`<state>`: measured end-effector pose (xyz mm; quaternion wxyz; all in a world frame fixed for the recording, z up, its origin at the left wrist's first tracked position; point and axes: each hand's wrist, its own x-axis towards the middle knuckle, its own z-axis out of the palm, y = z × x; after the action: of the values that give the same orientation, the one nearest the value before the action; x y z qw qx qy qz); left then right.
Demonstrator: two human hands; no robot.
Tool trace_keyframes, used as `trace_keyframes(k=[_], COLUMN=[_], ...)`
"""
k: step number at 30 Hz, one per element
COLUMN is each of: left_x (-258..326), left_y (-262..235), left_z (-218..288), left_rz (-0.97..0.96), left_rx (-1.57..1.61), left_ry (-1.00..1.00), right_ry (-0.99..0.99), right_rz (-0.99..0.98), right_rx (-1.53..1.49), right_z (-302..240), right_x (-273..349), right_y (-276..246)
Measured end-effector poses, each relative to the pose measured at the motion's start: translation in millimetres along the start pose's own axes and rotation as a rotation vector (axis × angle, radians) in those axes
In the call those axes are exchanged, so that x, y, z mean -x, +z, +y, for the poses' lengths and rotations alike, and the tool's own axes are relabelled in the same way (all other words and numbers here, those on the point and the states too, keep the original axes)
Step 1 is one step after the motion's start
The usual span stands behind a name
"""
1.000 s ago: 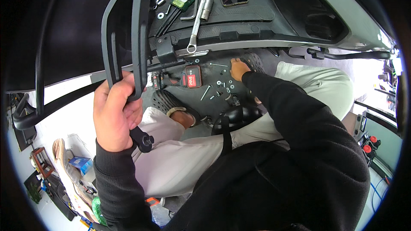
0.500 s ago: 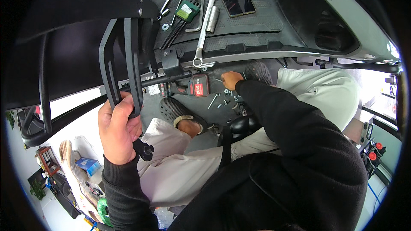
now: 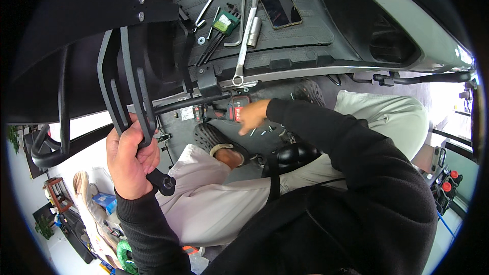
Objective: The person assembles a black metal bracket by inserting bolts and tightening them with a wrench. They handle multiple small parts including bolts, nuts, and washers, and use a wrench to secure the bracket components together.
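The black metal bracket of long slotted flat bars (image 3: 130, 71) stands tilted on the person's left, its lower end in the left hand (image 3: 127, 160) – thumb and fingers wrapped round it. A black round-ended metal piece (image 3: 164, 183) sticks out just below that fist. Higher up, the bars pass under a broad black plate with two silver bolt heads (image 3: 102, 12); whether they are joined there I cannot tell. The right hand (image 3: 253, 115) reaches down with bent fingers, and whether it pinches anything is hidden.

Held only at its low end, the bracket could well swivel and knock the plate, if nothing above secures it. Near the right hand, small silver bolts (image 3: 263, 133) lie loose on the dark grey floor (image 3: 181, 135) – a brushing finger or shifting shoe could scatter them. The long silver ring wrench (image 3: 245, 46) pokes past the edge of the black ribbed footboard (image 3: 305, 38); a snagged sleeve might tip it onto the red-and-black cordless power tool (image 3: 238, 106) below.

The left hand's room is tight, with a curved black tubular rail (image 3: 91, 145) beside it. The right hand works between the grey clog on the left foot (image 3: 208, 136) and its mate (image 3: 309, 93), below the footboard's lip.
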<state>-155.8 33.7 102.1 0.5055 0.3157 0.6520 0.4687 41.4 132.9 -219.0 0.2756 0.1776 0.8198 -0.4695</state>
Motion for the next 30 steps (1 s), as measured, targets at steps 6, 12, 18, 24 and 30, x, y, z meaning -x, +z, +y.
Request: trace_keyframes(k=[6, 12, 18, 24, 30], left_x=[5.9, 7.4, 11.6, 13.4, 16.5], left_y=[-6.6, -7.0, -15.6, -23.7, -25.8], left_z=[1.6, 1.7, -0.7, -3.3, -4.7], left_rz=[-0.029, -0.079, -0.056, -0.053, -0.006], left_rx=[0.014, 0.046, 0.059, 0.099, 0.036], left_ry=[-0.018, -0.035, -0.028, -0.039, -0.003], right_ry=[-0.454, 0.001, 0.007, 0.011, 0.032], right_rz=[0.815, 0.879, 0.635, 0.561, 0.605], right_rx=[-0.092, 0.62, 0.86, 0.961, 0.834], right_z=[-67.7, -69.0, -73.5, -81.3, -72.6], right_x=[100.1, 93.5, 75.9, 66.9, 76.6], right_y=[-137.9, -235.3, -252.8, -259.2, -266.1])
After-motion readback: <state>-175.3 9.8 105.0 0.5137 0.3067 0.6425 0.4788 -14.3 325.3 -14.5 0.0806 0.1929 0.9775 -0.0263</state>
